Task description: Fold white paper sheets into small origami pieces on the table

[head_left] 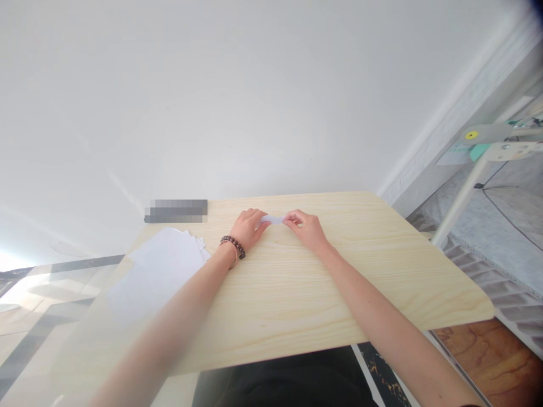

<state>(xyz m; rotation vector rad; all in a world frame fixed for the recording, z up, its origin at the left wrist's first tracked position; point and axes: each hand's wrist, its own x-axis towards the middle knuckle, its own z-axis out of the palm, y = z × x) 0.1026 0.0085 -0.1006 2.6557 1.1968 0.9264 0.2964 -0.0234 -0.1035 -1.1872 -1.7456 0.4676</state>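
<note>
A small narrow piece of white paper (276,219) spans the gap between my two hands, over the far middle of the wooden table (271,305). My left hand (249,227), with a dark beaded bracelet (234,245) at the wrist, pinches its left end between thumb and fingers. At the other end, the thumb and fingertips of my right hand (306,227) are closed on the paper. Part of each end is hidden under my fingers. Whether the paper is folded cannot be made out.
Several loose white sheets (163,265) lie to the left, partly behind my left forearm. A dark blurred-out block (177,211) sits at the table's back left corner. Behind the table rises a white wall (263,102). A pale metal frame (462,198) stands off the right side.
</note>
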